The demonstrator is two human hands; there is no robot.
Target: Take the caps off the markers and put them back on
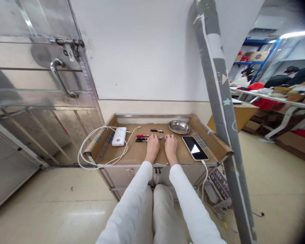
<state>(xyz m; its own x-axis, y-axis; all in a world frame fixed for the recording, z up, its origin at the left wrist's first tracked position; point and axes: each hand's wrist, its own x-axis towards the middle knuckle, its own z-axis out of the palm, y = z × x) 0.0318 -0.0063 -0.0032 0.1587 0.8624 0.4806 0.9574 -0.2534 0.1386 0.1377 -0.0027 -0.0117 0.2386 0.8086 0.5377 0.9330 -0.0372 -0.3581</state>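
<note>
My left hand (pixel 153 147) rests low over the cardboard-lined top, fingers bent and closed around a pen. A thin pen part (pixel 161 137) shows in the gap between my hands. My right hand (pixel 170 147) has its fingertips pinched at the far end of this part; the fingers hide most of it. Just left of my left hand lie a red pen (pixel 141 136) and black pens (pixel 141 140), side by side, their right ends partly covered by the hand. Another black pen (pixel 156 130) lies apart, behind my hands.
A white power bank (pixel 119 136) with a looped white cable (pixel 91 129) lies left. At right are a phone (pixel 195 148) on a cable and a round metal dish (pixel 179 127). Cardboard sides (pixel 210 138) edge the top. A tall grey roll (pixel 222 84) leans nearby.
</note>
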